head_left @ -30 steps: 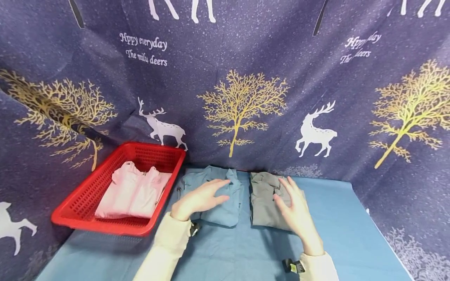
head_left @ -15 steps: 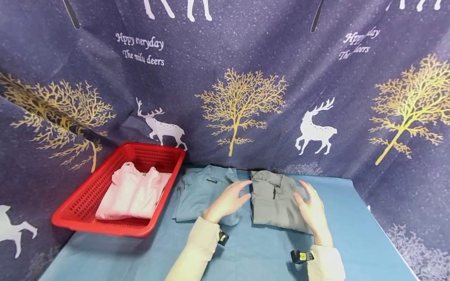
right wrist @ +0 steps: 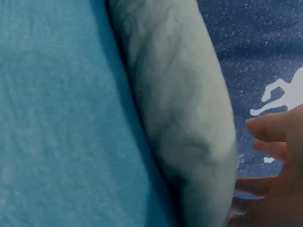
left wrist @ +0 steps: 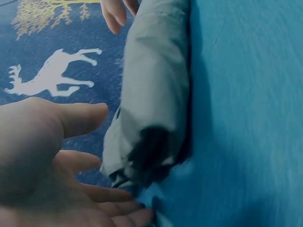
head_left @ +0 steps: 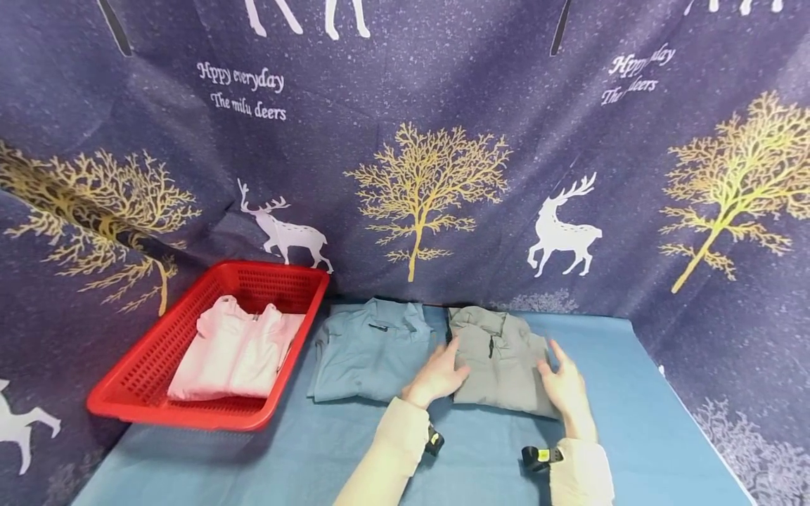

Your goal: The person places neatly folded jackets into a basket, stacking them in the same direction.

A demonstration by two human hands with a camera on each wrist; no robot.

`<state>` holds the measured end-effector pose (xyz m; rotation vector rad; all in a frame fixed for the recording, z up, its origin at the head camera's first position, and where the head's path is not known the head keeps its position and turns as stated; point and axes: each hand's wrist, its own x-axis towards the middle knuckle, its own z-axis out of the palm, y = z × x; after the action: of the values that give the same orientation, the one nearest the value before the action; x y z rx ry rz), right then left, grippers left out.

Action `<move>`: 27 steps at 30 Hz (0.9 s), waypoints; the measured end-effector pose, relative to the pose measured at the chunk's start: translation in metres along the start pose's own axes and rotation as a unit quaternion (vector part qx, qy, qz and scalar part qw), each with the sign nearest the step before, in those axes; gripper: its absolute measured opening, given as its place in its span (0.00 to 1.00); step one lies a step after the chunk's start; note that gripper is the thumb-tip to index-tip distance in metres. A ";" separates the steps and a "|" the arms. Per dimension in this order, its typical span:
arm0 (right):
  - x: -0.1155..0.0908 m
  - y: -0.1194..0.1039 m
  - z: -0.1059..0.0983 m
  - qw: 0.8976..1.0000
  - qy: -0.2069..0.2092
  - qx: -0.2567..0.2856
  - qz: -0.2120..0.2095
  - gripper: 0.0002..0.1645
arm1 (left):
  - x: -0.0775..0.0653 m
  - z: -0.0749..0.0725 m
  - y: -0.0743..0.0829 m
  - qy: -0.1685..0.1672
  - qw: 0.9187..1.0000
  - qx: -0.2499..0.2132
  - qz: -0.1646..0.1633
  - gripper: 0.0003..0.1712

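Observation:
A folded grey-green jacket (head_left: 503, 362) with a short dark zipper pull lies on the blue cloth. At its left edge is my left hand (head_left: 436, 374), fingers extended and thumb spread over the near left side. In the left wrist view the fingers of this left hand (left wrist: 94, 189) reach beside the jacket's folded end (left wrist: 156, 90). My right hand (head_left: 565, 381) stands at the jacket's right edge, thumb and fingers apart. The right wrist view shows the right hand (right wrist: 274, 165) alongside the jacket's rolled side (right wrist: 182, 113), its fingers relaxed and partly cut off by the frame.
Left of the grey-green jacket lies a folded blue jacket (head_left: 373, 351). A red plastic basket (head_left: 120, 400) at the left holds a folded pink jacket (head_left: 230, 351). Behind the blue-covered table (head_left: 633, 422) hangs a dark blue curtain (head_left: 354, 84) printed with deer and trees.
My left hand has moved right, from over the blue jacket to the left edge of the grey-green one. My right hand has shifted right, off the grey-green jacket's top to its right edge.

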<state>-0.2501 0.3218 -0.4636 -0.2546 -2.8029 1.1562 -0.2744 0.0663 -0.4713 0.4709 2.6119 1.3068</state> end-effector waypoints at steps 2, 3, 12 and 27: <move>0.000 0.002 0.004 1.000 -0.012 -0.006 0.014 0.38 | 0.001 0.005 -0.001 -0.017 1.000 0.005 -0.018 0.38; 0.001 0.004 0.006 1.000 -0.016 -0.008 0.020 0.38 | 0.001 0.008 -0.001 -0.022 1.000 0.003 -0.021 0.38; 0.002 0.005 0.015 0.995 -0.012 0.090 0.041 0.35 | -0.002 0.029 0.003 0.007 0.990 -0.140 -0.005 0.38; -0.003 0.014 0.008 0.954 -0.078 0.283 0.069 0.40 | -0.003 0.026 -0.018 -0.011 0.919 -0.388 -0.068 0.37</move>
<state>-0.2466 0.3249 -0.4794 -0.3190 -2.4558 2.0203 -0.2675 0.0747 -0.5007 0.1554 1.8227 2.0792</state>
